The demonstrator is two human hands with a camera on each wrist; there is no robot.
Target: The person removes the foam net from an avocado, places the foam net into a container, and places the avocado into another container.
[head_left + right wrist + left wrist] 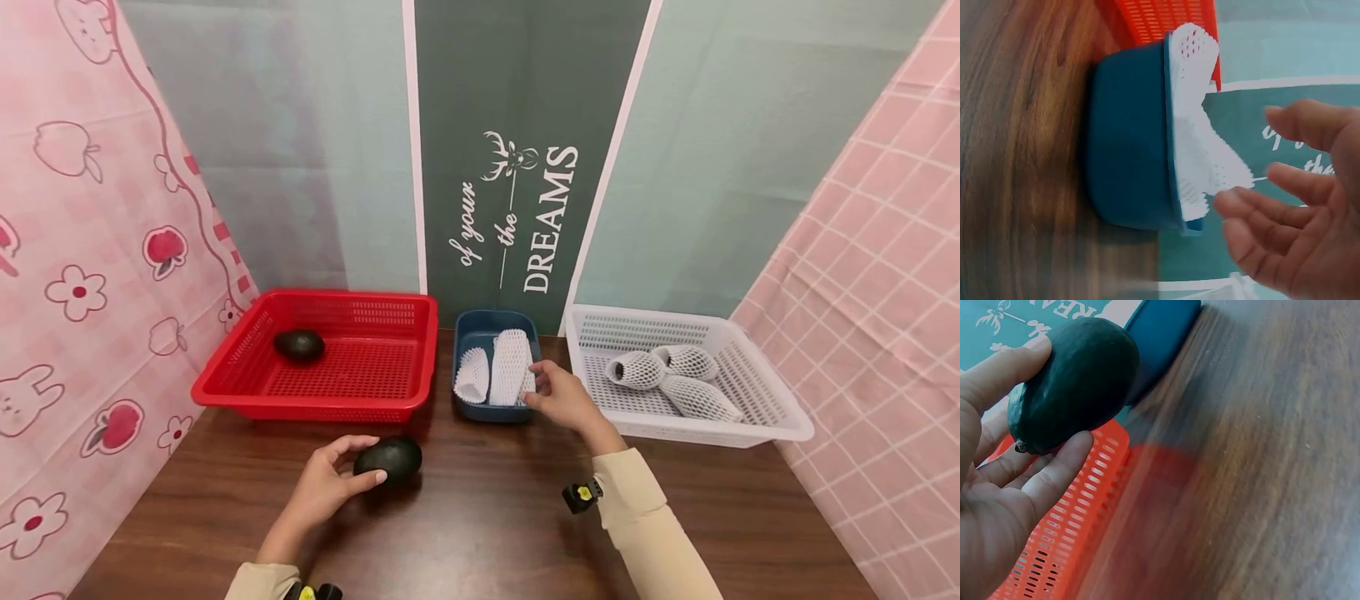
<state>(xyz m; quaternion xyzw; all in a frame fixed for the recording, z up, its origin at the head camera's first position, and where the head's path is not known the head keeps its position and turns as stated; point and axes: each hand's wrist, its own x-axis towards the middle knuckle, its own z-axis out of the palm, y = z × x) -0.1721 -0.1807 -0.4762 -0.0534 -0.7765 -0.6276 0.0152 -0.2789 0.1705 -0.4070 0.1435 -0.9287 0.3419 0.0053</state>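
My left hand [322, 485] grips a dark green avocado [393, 460] above the table, in front of the red basket. In the left wrist view, thumb and fingers hold that avocado [1079, 381] by its sides, near the stem end. My right hand [564, 402] is at the right edge of a small blue bin [495, 414] that contains white foam net sleeves [510, 365]. The right wrist view shows thumb and fingers spread apart with nothing between them. Its fingertips are close to the foam nets [1194, 144]; whether they touch is unclear.
At the left, a red basket [315, 412] holds another avocado [298, 345]. A white basket [697, 432] at the right contains several net-wrapped pieces [701, 398]. Printed cloths [495, 83] hang behind and on both sides of the brown wooden table [480, 517].
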